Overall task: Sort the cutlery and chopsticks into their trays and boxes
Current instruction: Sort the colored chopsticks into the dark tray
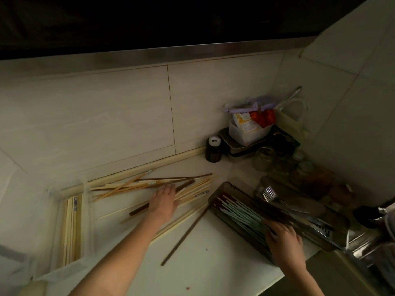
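Both hands flat, left fingers [168, 190] on loose chopsticks [192, 189], right fingers [275, 228] on tray [230, 189]

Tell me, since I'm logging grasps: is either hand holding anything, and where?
Nothing is clearly gripped. The left hand lies on the scattered chopsticks; the right hand rests on the chopsticks in the dark tray.

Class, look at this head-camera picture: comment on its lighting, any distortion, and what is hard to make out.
Head view: dim overall, top band nearly black; wide-angle bending curves the counter edge; jars at right sink into murky shadow; forks catch a faint glint; both hands, left and right, stay readable.
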`<action>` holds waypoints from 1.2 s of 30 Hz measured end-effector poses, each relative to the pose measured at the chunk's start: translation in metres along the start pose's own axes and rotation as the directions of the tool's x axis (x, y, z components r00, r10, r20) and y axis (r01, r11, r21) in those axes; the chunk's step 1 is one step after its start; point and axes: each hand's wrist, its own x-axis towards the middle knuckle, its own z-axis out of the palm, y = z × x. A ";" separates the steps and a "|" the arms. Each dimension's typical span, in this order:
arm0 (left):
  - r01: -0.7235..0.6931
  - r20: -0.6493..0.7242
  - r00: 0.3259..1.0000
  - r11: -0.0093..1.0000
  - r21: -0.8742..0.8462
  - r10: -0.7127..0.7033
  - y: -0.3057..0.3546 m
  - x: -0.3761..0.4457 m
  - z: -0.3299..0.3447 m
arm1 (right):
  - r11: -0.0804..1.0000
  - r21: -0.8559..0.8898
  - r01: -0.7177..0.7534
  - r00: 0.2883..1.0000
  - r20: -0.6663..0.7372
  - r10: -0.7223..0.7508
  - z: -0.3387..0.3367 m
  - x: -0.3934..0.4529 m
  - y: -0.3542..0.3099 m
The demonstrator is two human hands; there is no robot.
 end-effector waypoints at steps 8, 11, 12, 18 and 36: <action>0.164 0.244 0.958 0.986 -0.035 -0.151 -0.043 0.035 0.000 | 0.969 -0.018 0.246 0.968 -0.043 -0.246 0.012 0.003 -0.048; 0.161 0.282 0.948 0.986 -0.030 -0.147 -0.051 0.036 0.001 | 0.891 0.046 0.451 0.885 0.107 -0.454 0.025 0.025 -0.095; 0.148 0.284 0.949 0.989 -0.028 -0.134 -0.050 0.033 0.001 | 0.858 0.069 0.509 0.841 0.172 -0.513 0.031 0.034 -0.112; 0.075 0.307 0.950 0.995 -0.059 -0.053 -0.035 -0.019 0.024 | 0.695 -0.058 0.717 0.638 0.458 -0.619 0.078 0.074 -0.199; 0.162 0.363 0.927 0.975 -0.151 -0.097 -0.023 -0.025 0.012 | 0.728 0.020 0.686 0.591 0.568 -0.573 0.084 0.070 -0.189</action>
